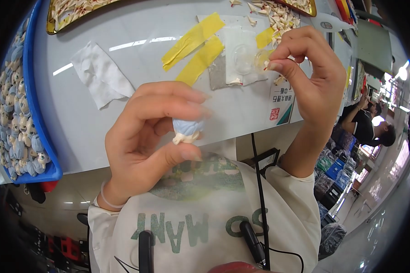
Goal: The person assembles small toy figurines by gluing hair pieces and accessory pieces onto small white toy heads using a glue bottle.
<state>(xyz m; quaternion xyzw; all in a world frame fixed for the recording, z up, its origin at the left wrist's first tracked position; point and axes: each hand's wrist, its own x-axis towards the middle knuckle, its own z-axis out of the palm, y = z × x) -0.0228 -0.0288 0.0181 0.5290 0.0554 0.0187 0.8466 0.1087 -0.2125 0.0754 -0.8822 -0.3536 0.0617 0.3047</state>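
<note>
My left hand (139, 132) is closed round a small toy figure's head (187, 129) with pale blue hair and a cream lower part, held above the table's near edge. Its fingertips are slightly blurred. Farther right, my right hand (314, 73) pinches a tiny cream piece with a red tip (266, 65) between thumb and forefinger. Just left of those fingertips lies a clear round shallow dish (243, 60) on a white-and-grey sheet (218, 73). A similar small cream piece (235, 81) rests at the sheet's lower part.
A blue tray (48, 157) full of blue-haired heads stands at the left. Yellow tape strips (193, 38) and a white cloth (102, 75) lie on the white table (155, 68). Loose cream pieces (280, 18) are heaped at the far right, near gold-rimmed trays (51, 31). People (366, 125) sit at right.
</note>
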